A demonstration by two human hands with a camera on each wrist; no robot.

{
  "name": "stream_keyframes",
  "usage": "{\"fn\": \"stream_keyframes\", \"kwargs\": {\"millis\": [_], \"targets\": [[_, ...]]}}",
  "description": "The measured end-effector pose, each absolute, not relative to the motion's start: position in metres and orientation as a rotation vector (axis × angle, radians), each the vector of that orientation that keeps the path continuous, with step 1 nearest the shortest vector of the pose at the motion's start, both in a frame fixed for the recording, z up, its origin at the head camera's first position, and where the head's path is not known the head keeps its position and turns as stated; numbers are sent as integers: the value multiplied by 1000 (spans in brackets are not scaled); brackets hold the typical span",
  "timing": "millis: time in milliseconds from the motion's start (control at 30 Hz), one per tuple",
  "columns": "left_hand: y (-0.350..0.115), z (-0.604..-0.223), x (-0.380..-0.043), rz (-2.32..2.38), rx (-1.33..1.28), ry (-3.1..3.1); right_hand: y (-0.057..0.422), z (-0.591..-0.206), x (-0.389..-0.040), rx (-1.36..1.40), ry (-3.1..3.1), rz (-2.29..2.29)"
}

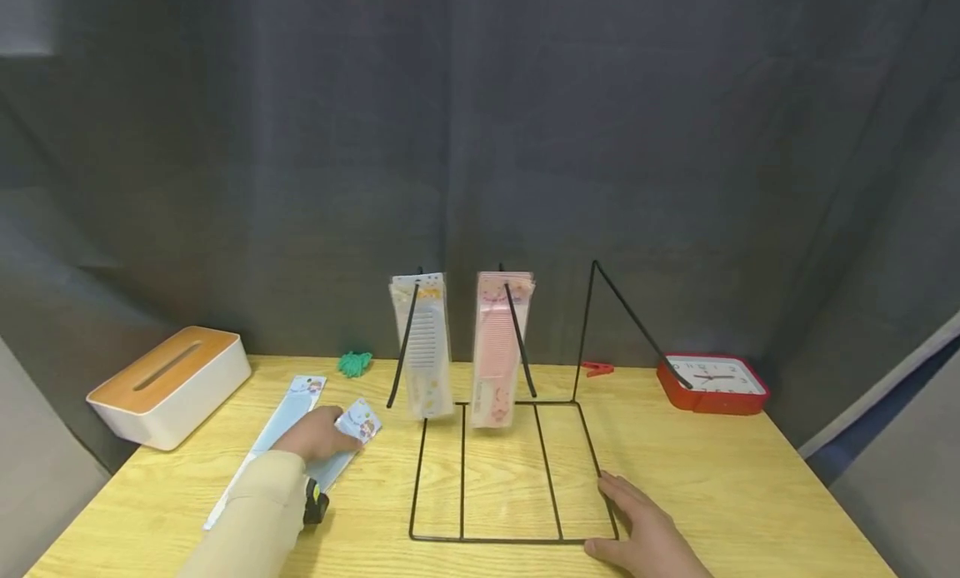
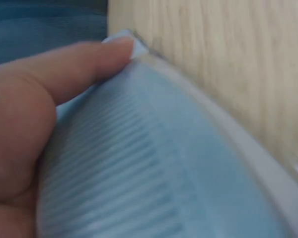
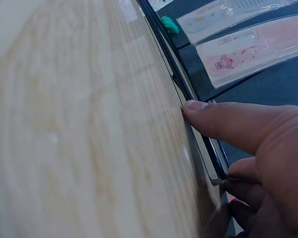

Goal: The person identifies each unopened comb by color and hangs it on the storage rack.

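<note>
My left hand (image 1: 317,434) grips a blue comb in a clear packet (image 1: 358,421) above the left of the table, its printed header tilted up to the right. The left wrist view shows the thumb along the edge of this packaged comb (image 2: 139,163), its teeth in blur. Just left lies another pale blue packaged comb (image 1: 294,405), partly under the forearm. At the front right corner of the black wire rack (image 1: 510,540), my right hand (image 1: 645,532) rests with thumb and fingers apart, touching the wire. Its thumb (image 3: 223,121) lies on the front wire.
From the rack's hooks hang white-blue packaged combs (image 1: 423,353) and pink packaged combs (image 1: 497,353); the right hook (image 1: 637,320) is bare. A tissue box (image 1: 180,395) stands left, a red clock (image 1: 712,386) right. A green bundle (image 1: 355,363) and red clip (image 1: 597,369) lie behind.
</note>
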State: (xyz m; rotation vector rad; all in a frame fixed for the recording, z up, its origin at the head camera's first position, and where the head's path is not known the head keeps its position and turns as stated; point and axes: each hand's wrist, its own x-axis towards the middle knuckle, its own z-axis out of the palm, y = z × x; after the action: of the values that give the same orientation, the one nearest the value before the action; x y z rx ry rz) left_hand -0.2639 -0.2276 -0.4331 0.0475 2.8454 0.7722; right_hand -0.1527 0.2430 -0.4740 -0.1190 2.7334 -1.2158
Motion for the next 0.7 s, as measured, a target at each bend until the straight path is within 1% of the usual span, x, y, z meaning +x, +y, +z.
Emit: {"fn": "stream_keyframes", "kwargs": {"millis": [133,267,367,433,600,700], "targets": [[-236,-429,-249,1012,81,2843,242,-475,-152,-128,2719,-1234],[-233,-406,-223,1395,159,2702,242,-475,-152,-138,2735,-1212],[-220,-381,-197,1708,314,2515,243,-474,-152,-125,2756,-1190],[-208,-367,-179,1849,475,2400,244,-473,-152,-119,2761,-1188],[-174,-340,-141,1931,900,2360,243,-472,-152,-107,2757,-1182],[-159,-329,-127,1977,1042,2418,242,-471,-152,-101,2755,-1179]]}}
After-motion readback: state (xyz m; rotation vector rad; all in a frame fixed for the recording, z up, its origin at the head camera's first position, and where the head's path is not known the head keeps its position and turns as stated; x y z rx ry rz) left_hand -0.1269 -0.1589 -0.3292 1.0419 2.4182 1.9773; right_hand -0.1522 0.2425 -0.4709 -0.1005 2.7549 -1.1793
